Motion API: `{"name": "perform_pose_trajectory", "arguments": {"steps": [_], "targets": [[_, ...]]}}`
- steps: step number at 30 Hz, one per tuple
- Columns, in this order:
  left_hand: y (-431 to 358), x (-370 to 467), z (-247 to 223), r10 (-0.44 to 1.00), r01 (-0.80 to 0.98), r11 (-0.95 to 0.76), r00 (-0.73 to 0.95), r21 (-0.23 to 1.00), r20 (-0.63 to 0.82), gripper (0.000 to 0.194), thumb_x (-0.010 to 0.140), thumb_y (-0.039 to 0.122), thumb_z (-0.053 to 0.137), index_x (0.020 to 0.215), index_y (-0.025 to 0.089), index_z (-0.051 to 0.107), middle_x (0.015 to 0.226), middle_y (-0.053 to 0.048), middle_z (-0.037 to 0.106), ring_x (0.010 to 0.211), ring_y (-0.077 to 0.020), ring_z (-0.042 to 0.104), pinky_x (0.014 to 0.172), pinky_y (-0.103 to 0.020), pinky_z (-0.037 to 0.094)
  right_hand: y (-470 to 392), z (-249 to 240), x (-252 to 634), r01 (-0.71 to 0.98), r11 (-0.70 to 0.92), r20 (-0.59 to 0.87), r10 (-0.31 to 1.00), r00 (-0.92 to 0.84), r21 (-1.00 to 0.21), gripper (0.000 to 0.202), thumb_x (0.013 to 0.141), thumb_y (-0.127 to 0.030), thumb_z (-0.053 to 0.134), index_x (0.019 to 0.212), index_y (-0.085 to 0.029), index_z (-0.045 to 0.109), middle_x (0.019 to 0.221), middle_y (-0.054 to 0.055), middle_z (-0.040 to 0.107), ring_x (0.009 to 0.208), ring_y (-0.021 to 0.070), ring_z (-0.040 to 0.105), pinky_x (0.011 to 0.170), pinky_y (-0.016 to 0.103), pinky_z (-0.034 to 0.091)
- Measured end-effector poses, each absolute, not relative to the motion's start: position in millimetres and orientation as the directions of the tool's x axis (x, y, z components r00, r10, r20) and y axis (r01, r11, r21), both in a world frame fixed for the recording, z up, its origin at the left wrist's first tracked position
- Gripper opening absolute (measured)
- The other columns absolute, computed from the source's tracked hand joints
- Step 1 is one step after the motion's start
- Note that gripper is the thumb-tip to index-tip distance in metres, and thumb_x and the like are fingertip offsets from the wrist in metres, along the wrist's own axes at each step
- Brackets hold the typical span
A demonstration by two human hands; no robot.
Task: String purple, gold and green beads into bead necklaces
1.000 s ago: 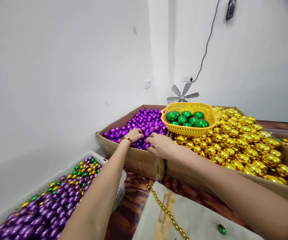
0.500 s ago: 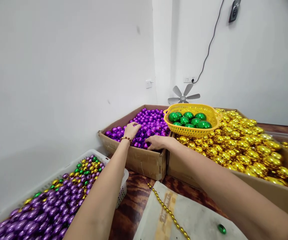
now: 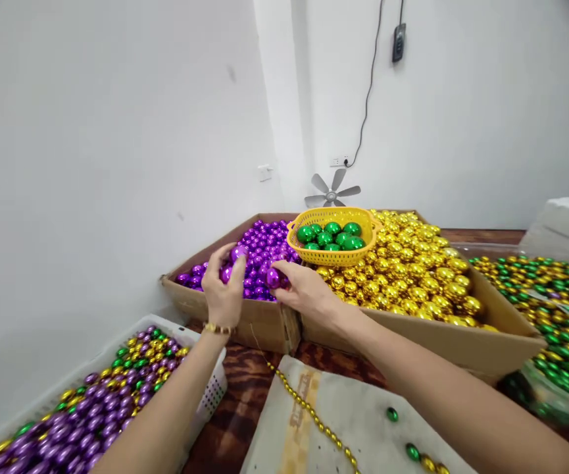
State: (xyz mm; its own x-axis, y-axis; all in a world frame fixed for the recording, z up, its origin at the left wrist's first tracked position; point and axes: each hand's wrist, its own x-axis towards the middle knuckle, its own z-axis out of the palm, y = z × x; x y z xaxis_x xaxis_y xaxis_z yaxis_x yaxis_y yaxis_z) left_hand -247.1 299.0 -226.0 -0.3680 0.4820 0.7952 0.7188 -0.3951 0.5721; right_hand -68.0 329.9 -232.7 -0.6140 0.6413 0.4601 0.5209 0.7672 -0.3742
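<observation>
My left hand (image 3: pixel 225 283) is raised over the near part of a cardboard box (image 3: pixel 245 316) of shiny purple balls (image 3: pixel 264 241), its fingers curled around purple balls (image 3: pixel 238 254). To its right, my right hand (image 3: pixel 296 286) pinches another purple ball (image 3: pixel 273 278) between thumb and fingers, near the box's front corner. A beaded bracelet circles the left wrist. Below the hands, a string of small gold beads (image 3: pixel 320 424) runs over a pale sheet (image 3: pixel 363 415), its bare thread end rising toward the box.
A yellow basket (image 3: pixel 333 257) of green balls sits between the purple box and a box of gold balls (image 3: pixel 407 263). A white crate (image 3: pixel 215 388) of mixed beads stands at lower left. Green and gold beads (image 3: pixel 560 316) fill a container at right. Loose beads lie on the sheet.
Both hands have lifted a little from the purple balls and now hold some. The view has turned right, bringing the right-hand container and more loose beads into sight.
</observation>
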Motion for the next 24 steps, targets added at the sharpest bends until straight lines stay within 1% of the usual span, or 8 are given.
{"name": "perform_pose_trajectory", "arguments": {"steps": [2, 4, 6, 10, 16, 18, 21, 24], "targets": [[256.7, -215.9, -254.8, 0.569, 0.703, -0.465, -0.228, 0.538, 0.790, 0.038, 0.084, 0.030, 0.060, 0.121, 0.024, 0.059, 0.117, -0.005, 0.063, 0.104, -0.0214, 0.059, 0.097, -0.034, 0.044, 294.7, -255.0, -31.3, 0.495, 0.754, 0.435, 0.654, -0.619, -0.431, 0.032, 0.088, -0.024, 0.053, 0.120, -0.022, 0.050, 0.105, 0.002, 0.064, 0.090, 0.0154, 0.058, 0.078, 0.025, 0.042], [222.7, -188.9, -293.2, 0.735, 0.648, -0.511, -0.010, 0.565, 0.678, 0.040, 0.082, 0.026, 0.063, 0.121, 0.027, 0.059, 0.113, -0.006, 0.064, 0.103, -0.0236, 0.059, 0.094, -0.035, 0.045, 264.0, -286.0, 3.2, 0.575, 0.677, 0.272, 0.724, -0.634, -0.461, 0.019, 0.088, -0.026, 0.052, 0.107, -0.023, 0.055, 0.094, 0.001, 0.066, 0.082, 0.0156, 0.061, 0.070, 0.024, 0.041], [205.9, -170.2, -334.6, 0.829, 0.649, -0.494, 0.150, 0.578, 0.539, 0.038, 0.082, 0.025, 0.061, 0.120, 0.028, 0.061, 0.109, -0.008, 0.065, 0.103, -0.0259, 0.057, 0.093, -0.039, 0.045, 244.7, -318.9, 28.5, 0.744, 0.554, 0.038, 0.811, -0.584, -0.373, 0.020, 0.085, -0.027, 0.054, 0.104, -0.023, 0.057, 0.091, 0.002, 0.068, 0.081, 0.0186, 0.064, 0.066, 0.025, 0.041], [220.8, -157.0, -397.2, 0.918, 0.818, -0.349, 0.198, 0.457, 0.345, 0.039, 0.084, 0.028, 0.054, 0.123, 0.029, 0.060, 0.108, -0.009, 0.065, 0.107, -0.0295, 0.054, 0.092, -0.045, 0.045, 243.0, -367.9, 43.5, 0.869, 0.428, -0.090, 0.883, -0.461, -0.249, 0.032, 0.078, -0.022, 0.058, 0.110, -0.017, 0.061, 0.098, 0.013, 0.070, 0.087, 0.0286, 0.068, 0.068, 0.031, 0.044], [243.6, -153.7, -415.4, 0.926, 0.921, -0.326, 0.264, 0.215, 0.271, 0.051, 0.080, 0.034, 0.060, 0.130, 0.028, 0.053, 0.117, -0.010, 0.060, 0.115, -0.0316, 0.047, 0.091, -0.045, 0.046, 244.9, -369.6, 34.0, 0.892, 0.411, -0.036, 0.905, -0.425, -0.190, 0.040, 0.081, -0.038, 0.065, 0.115, -0.017, 0.060, 0.104, 0.013, 0.070, 0.092, 0.0315, 0.068, 0.068, 0.033, 0.047], [240.6, -152.5, -413.1, 0.921, 0.922, -0.341, 0.287, 0.184, 0.265, 0.057, 0.077, 0.037, 0.064, 0.131, 0.027, 0.051, 0.121, -0.011, 0.058, 0.115, -0.0318, 0.046, 0.092, -0.045, 0.046, 239.4, -349.4, 36.5, 0.886, 0.428, 0.011, 0.901, -0.434, -0.176, 0.031, 0.083, -0.040, 0.063, 0.106, -0.019, 0.064, 0.098, 0.011, 0.070, 0.086, 0.0298, 0.069, 0.066, 0.033, 0.047], [234.7, -151.8, -405.1, 0.903, 0.916, -0.367, 0.310, 0.159, 0.298, 0.057, 0.078, 0.040, 0.064, 0.131, 0.024, 0.050, 0.126, -0.011, 0.054, 0.117, -0.0308, 0.046, 0.094, -0.045, 0.045, 244.0, -301.7, 47.6, 0.871, 0.465, 0.116, 0.885, -0.451, -0.158, 0.025, 0.095, -0.038, 0.044, 0.098, -0.023, 0.064, 0.095, 0.005, 0.069, 0.083, 0.0248, 0.068, 0.066, 0.032, 0.045], [231.2, -152.3, -390.1, 0.880, 0.905, -0.385, 0.301, 0.180, 0.368, 0.048, 0.085, 0.036, 0.058, 0.130, 0.022, 0.049, 0.123, -0.010, 0.055, 0.115, -0.0282, 0.048, 0.095, -0.045, 0.045, 273.9, -248.0, 61.3, 0.896, 0.433, 0.347, 0.858, -0.379, -0.093, 0.030, 0.099, -0.035, 0.032, 0.117, -0.024, 0.054, 0.114, 0.007, 0.063, 0.088, 0.0242, 0.065, 0.063, 0.032, 0.043]]}}
